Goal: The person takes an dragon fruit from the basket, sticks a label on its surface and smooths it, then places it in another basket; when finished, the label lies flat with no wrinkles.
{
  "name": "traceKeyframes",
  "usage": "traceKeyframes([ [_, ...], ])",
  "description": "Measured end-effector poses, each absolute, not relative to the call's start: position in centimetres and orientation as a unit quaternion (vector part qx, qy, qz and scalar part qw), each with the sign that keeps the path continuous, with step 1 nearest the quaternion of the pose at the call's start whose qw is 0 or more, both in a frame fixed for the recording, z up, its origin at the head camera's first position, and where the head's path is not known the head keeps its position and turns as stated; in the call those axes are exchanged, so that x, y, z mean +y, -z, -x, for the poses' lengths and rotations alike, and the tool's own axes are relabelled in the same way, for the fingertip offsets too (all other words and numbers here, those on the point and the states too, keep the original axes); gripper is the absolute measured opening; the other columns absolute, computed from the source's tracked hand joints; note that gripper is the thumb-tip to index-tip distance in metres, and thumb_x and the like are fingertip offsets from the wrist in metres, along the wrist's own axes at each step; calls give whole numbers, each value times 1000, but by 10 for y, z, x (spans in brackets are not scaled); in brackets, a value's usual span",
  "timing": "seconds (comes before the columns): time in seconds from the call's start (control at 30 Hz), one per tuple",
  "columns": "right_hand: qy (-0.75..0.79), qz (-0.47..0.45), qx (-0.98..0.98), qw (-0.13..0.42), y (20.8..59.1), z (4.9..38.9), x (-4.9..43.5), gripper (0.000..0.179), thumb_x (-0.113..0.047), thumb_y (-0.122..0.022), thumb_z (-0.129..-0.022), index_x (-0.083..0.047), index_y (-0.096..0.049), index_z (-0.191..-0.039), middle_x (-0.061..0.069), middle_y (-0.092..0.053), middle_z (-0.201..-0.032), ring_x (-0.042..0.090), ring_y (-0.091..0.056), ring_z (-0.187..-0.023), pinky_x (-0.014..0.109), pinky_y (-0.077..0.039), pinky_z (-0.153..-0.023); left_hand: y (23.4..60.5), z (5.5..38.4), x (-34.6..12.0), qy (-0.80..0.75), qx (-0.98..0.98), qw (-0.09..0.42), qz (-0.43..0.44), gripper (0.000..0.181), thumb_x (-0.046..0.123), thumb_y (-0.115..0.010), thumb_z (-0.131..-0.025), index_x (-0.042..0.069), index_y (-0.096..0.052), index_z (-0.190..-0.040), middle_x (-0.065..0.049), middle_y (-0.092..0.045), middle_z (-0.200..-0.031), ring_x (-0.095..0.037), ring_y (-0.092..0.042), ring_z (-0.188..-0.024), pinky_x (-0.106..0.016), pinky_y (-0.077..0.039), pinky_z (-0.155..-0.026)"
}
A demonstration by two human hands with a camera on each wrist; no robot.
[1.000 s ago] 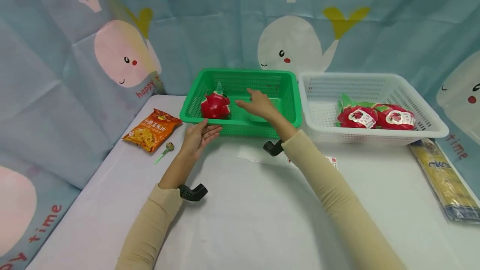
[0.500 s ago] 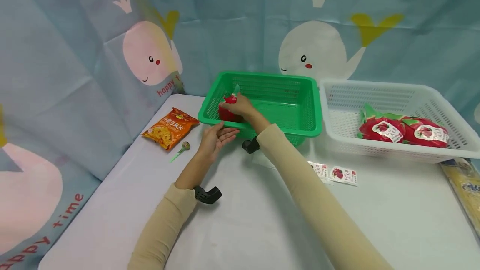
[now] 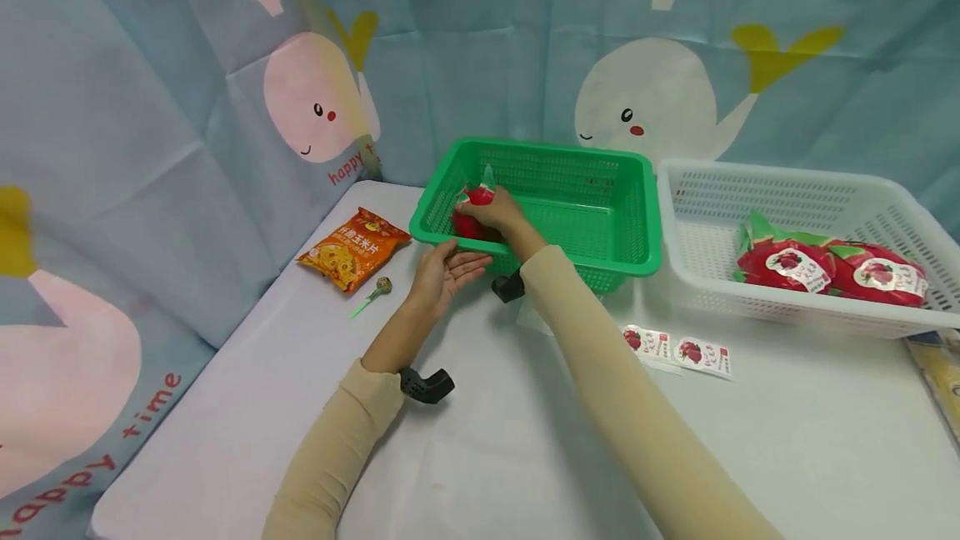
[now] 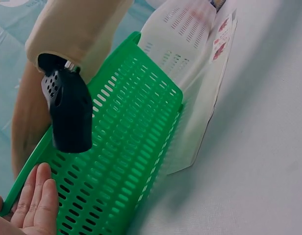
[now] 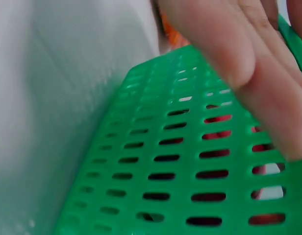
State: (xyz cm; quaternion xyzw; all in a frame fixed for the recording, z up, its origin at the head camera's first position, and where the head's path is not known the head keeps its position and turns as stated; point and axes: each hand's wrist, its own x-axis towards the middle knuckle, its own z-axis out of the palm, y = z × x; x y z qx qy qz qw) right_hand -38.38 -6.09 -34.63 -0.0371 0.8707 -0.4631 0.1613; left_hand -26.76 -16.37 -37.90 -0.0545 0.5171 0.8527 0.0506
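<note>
In the head view my right hand (image 3: 498, 213) reaches into the green basket (image 3: 592, 261) and grips a red dragon fruit (image 3: 468, 227) with a green tip. Part of the fruit is hidden behind the fingers. My left hand (image 3: 444, 277) is at the basket's front left, thumb at the rim and fingers along the outer wall. The left wrist view shows those fingers (image 4: 38, 203) lying fairly straight on the slotted wall, the rim between them and the thumb. Red shows through the basket's slots in the right wrist view, past the left hand's fingers (image 5: 278, 98).
A white basket (image 3: 705, 290) on the right holds two labelled dragon fruits (image 3: 787, 265). Sticker labels (image 3: 701, 355) lie in front of it. An orange snack bag (image 3: 356, 248) and a lollipop (image 3: 381, 286) lie left. A yellow package (image 3: 941, 369) is at the right edge.
My right hand has moved left inside the green basket and taken hold of the dragon fruit. My left hand has stayed at the rim. The head view has turned left.
</note>
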Motion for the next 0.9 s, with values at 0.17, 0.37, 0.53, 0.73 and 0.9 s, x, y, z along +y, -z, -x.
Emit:
traceKeyframes([
  [0.17, 443, 37, 878, 178, 342, 386, -43, 83, -47, -61, -82, -5, -23, -142, 13, -40, -137, 27, -46, -119, 39, -48, -94, 377, 269, -163, -853, 517, 61, 48, 24, 23, -33, -101, 3, -46, -105, -3, -70, -83, -14, -69, -82, -25, -56, -77],
  [0.37, 443, 37, 877, 185, 341, 389, -20, 79, -46, -66, -79, -2, -32, -136, 14, -45, -130, 28, -53, -111, 39, -51, -89, 379, 268, -166, -858, 509, 56, 39, 23, 22, -32, -101, 4, -46, -98, -5, -71, -82, -15, -69, -81, -25, -56, -74],
  [0.53, 442, 52, 879, 173, 341, 387, 2, 78, -43, -68, -78, -2, -36, -136, 14, -48, -130, 29, -54, -110, 41, -52, -88, 378, 268, -165, -859, 506, 58, 45, 23, 21, -32, -101, 3, -46, -99, -6, -71, -81, -15, -70, -80, -25, -56, -74],
  [0.73, 451, 79, 873, 167, 330, 381, 31, 67, -39, -69, -78, -4, -44, -130, 13, -53, -124, 28, -55, -106, 40, -55, -80, 379, 268, -164, -864, 496, 64, 53, 25, 23, -34, -101, 1, -47, -102, -8, -71, -83, -17, -69, -83, -26, -56, -76],
  [0.9, 483, 111, 852, 171, 300, 365, 53, 73, -38, -69, -80, -10, -36, -138, 11, -52, -124, 27, -58, -104, 38, -58, -72, 378, 267, -167, -867, 491, 69, 49, 25, 23, -35, -101, 2, -48, -101, -8, -71, -84, -18, -69, -84, -27, -56, -78],
])
